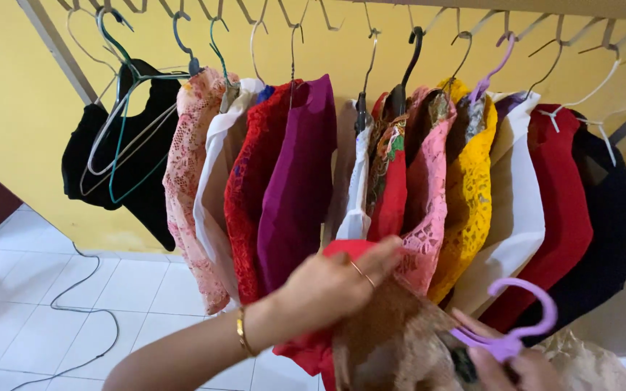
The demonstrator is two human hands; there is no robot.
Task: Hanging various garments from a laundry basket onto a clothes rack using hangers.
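Observation:
My left hand (335, 286), with a ring and a gold bangle, grips a red garment (313, 351) together with the top of a brown patterned garment (393, 340) at the bottom middle. My right hand (505, 366) at the bottom right edge holds a purple plastic hanger (519, 318), whose hook curves upward. The hanger's lower part goes into the brown garment. Both hands sit just below a row of hanging clothes.
A rail (327, 14) along the yellow wall carries many hangers with clothes: black (146, 145), pink lace (190, 181), magenta (298, 181), yellow lace (472, 188), white (523, 210), dark red (566, 195). A black cable (81, 304) lies on the white tiled floor at left.

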